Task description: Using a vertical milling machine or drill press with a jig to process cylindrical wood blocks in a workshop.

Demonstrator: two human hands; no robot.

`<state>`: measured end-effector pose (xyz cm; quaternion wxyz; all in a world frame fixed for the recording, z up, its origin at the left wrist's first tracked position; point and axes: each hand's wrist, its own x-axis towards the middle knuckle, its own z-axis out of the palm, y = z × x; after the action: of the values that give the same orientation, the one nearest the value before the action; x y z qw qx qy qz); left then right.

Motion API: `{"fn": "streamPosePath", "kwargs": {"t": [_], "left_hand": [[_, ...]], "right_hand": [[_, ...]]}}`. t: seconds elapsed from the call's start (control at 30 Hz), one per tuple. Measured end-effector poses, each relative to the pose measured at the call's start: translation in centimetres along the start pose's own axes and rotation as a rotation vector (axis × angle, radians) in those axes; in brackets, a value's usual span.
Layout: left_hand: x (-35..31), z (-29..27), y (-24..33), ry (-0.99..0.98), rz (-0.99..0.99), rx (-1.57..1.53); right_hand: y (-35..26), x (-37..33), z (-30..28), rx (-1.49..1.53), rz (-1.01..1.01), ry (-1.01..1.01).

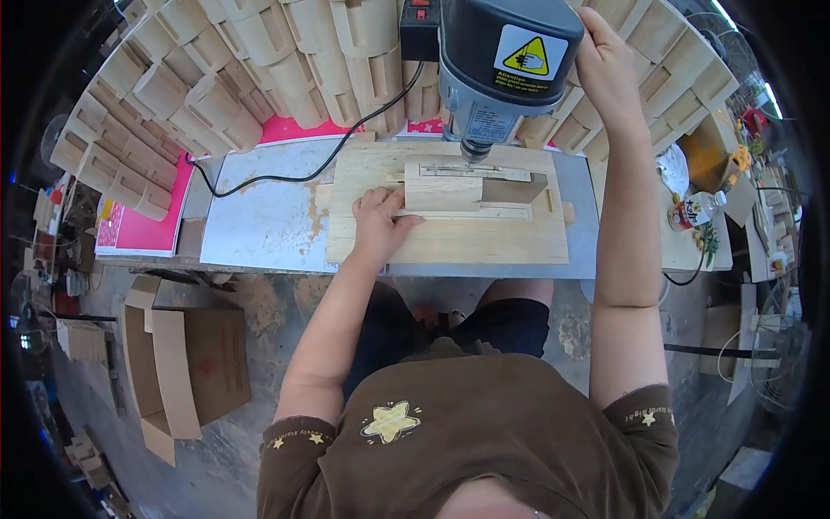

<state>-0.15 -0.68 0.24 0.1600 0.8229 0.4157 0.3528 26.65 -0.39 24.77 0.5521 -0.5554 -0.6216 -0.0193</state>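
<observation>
A drill press (508, 52) with a dark head stands over the workbench, its chuck (477, 149) just above a pale wooden block (443, 192). The block has a slotted strip along its far side and lies in a wooden jig board (484, 246). My left hand (380, 221) grips the block's left end, fingers curled and thumb stretched along the near side. At the right of the drill head, my right hand (605, 60) is closed around the press's handle, which is mostly hidden by the fingers and the housing. The drill tip is too small to make out.
Stacked wooden pieces with slots (294, 60) rise behind the bench on both sides. A black cable (285, 179) curves over the metal bench top (251, 208). A bottle (696, 210) stands at the right, and a cardboard box (186, 363) sits open on the floor at left.
</observation>
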Motion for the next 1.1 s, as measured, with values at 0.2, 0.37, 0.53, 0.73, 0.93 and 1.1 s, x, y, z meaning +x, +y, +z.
{"fn": "streamPosePath", "kwargs": {"t": [0.2, 0.37, 0.53, 0.73, 0.93, 1.1], "left_hand": [[-0.2, 0.0, -0.2, 0.027, 0.012, 0.006], [-0.2, 0.1, -0.3, -0.009, 0.004, 0.001], [-0.3, 0.0, -0.4, -0.012, -0.007, 0.015], [-0.1, -0.1, 0.0, -0.016, -0.006, 0.022], [-0.1, 0.1, -0.2, 0.012, 0.01, -0.01], [-0.1, 0.1, 0.0, -0.028, -0.025, 0.003]], "right_hand": [[-3.8, -4.4, -1.9, -0.4, -0.076, 0.037], [-4.3, -10.3, -1.6, -0.3, -0.081, 0.05], [-1.4, -14.8, 0.6, -0.228, -0.098, 0.078], [2.7, -17.2, 3.4, -0.151, -0.16, 0.16], [3.4, -17.3, 3.4, -0.136, -0.214, 0.153], [0.4, -13.7, 0.5, -0.177, -0.297, 0.217]]}}
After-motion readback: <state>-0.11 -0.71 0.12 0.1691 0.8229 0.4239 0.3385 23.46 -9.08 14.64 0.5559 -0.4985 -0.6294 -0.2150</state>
